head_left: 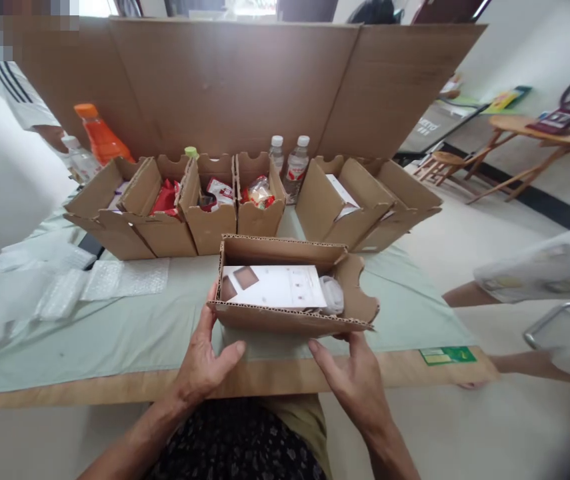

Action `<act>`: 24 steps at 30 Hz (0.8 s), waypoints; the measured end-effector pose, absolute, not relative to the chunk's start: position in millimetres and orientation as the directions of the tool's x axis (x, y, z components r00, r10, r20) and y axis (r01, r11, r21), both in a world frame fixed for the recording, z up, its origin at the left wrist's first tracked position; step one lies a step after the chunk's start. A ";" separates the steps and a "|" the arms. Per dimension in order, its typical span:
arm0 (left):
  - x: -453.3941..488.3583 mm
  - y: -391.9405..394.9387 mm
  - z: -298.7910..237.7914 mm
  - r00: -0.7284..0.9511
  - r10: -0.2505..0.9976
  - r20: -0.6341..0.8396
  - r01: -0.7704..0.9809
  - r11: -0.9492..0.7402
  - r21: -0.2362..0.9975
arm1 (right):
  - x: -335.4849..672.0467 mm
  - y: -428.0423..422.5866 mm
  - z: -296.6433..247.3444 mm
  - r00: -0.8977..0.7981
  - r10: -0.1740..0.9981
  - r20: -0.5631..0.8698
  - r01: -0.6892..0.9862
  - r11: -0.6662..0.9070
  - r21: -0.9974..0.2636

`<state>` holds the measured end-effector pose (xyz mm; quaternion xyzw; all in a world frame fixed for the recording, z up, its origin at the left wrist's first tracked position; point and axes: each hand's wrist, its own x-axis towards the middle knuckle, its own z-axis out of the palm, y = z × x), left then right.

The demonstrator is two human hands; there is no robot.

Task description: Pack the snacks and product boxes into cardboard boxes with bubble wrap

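Your left hand (205, 363) and right hand (357, 373) come nearest, over the middle of the tabletop's (115, 350) near edge. Across that cloth-covered surface, a tall cardboard panel (239, 87) stands behind the far edge, probably as a screen. Before it runs a row of cardboard bins (215, 230), likely set side by side so you can see into each. Bubble wrap (139, 279) lies toward the left edge. Between bins and near edge is the open box (289, 323); your half-curled fingers touch its left end and its near right underside, presumably to balance it, thumbs spread clear. Whether they grip or merely steady it cannot be told. Inside, a white carton (275, 287) lies beside a smaller rounded white object (332, 295).
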<state>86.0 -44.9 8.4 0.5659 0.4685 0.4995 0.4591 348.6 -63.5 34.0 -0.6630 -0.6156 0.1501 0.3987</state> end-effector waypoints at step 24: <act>208.1 -0.1 -37.5 0.298 0.925 0.234 0.209 -0.302 0.930 | 445.7 -41.7 -60.2 0.257 0.957 0.133 0.334 0.041 -0.942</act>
